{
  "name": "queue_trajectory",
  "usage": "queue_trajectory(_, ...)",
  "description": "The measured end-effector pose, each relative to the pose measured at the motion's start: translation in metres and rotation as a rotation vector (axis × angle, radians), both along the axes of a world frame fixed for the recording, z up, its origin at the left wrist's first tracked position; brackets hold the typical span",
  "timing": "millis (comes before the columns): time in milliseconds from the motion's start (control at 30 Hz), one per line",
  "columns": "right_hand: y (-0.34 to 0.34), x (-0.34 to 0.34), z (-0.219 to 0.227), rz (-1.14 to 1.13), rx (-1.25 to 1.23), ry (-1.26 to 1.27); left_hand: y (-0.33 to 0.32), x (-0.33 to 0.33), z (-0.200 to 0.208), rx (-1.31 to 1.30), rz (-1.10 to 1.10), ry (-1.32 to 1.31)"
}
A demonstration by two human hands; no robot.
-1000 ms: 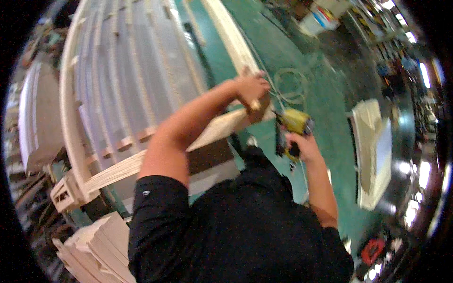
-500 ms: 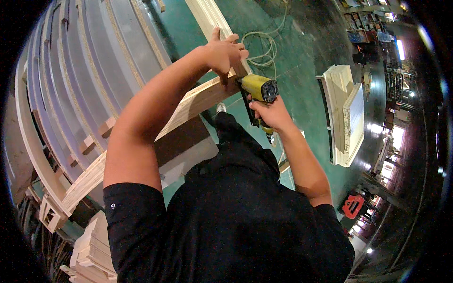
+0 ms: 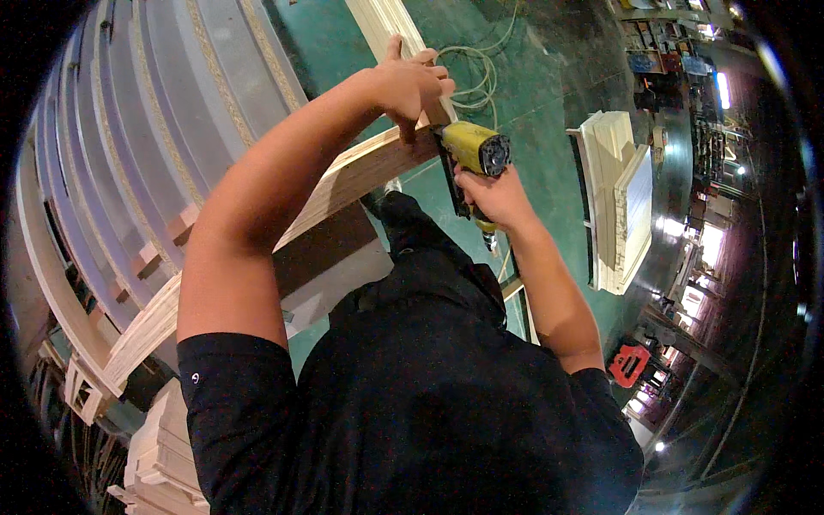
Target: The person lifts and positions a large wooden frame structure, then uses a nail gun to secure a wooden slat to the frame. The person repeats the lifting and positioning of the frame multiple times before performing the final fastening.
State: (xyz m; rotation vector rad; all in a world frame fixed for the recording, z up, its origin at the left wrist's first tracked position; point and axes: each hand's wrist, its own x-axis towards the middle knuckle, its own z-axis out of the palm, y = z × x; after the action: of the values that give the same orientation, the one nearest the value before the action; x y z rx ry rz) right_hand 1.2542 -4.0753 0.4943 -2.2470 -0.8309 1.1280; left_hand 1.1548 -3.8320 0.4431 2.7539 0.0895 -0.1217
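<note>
My right hand (image 3: pixel 493 194) is wrapped round the handle of a yellow and black nail gun (image 3: pixel 477 148). The gun's nose is against the corner where two layered wooden beams meet. My left hand (image 3: pixel 408 89) grips that corner, its fingers over the far beam (image 3: pixel 384 27) and one digit reaching down over the near beam (image 3: pixel 352 184). The near beam runs from the corner down to the lower left, partly behind my left arm. Where the nose touches the wood is partly hidden by the gun.
Left of the beams lies a large grey panel (image 3: pixel 163 94) with long strips across it. An air hose (image 3: pixel 491 81) coils on the green floor. Stacked pale boards (image 3: pixel 611 197) stand at the right, boards (image 3: pixel 163 446) at lower left. A red object (image 3: pixel 629 366) sits lower right.
The view has shifted slightly, so the panel and stacks sit a little further left. The nail gun is tilted a bit differently against the corner; both hands keep their holds.
</note>
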Motion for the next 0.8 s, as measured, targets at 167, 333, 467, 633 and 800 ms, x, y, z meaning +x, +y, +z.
queue_trajectory(167, -0.002, 0.001, -0.001, 0.061, 0.079, 0.002, 0.001, -0.002, 0.002, -0.009, -0.008, 0.009)
queue_trajectory(333, -0.005, 0.0, 0.001, 0.066, 0.044, -0.014, 0.002, 0.001, -0.013, 0.02, -0.004, -0.027)
queue_trajectory(467, -0.014, 0.003, -0.013, 0.09, 0.034, -0.065, -0.001, -0.001, -0.005, 0.013, 0.007, -0.028)
queue_trajectory(633, -0.02, 0.002, -0.012, 0.083, 0.028, -0.055, 0.0, 0.002, -0.021, 0.054, 0.021, -0.076)
queue_trajectory(800, -0.064, 0.002, -0.035, -0.076, 0.063, -0.001, -0.004, -0.001, 0.009, 0.105, -0.012, 0.137)
